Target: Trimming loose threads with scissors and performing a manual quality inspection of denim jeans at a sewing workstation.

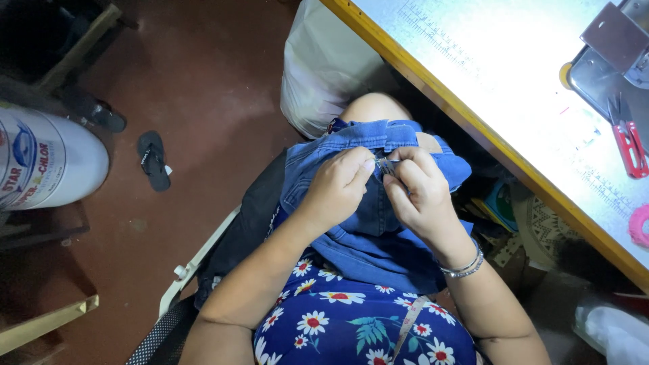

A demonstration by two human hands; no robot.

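Observation:
A blue denim garment [368, 233] lies over my lap and knee. Both hands pinch its upper edge close together. My left hand [338, 186] grips the denim with fingers curled, thumb near a small metal piece [385, 165] between the two hands. My right hand [419, 189], with a silver bracelet on the wrist, holds the same spot from the other side. I cannot tell which fingers hold the metal piece. I wear a dark blue dress with daisies [351, 324].
A wooden-edged white table [500, 101] runs along the right, with red-handled snips [630, 145], a pink roll [639, 226] and a sewing machine's metal base [608, 67]. A white sack [321, 67] stands ahead. On the red floor lie a black sandal [154, 161] and a white drum [47, 165].

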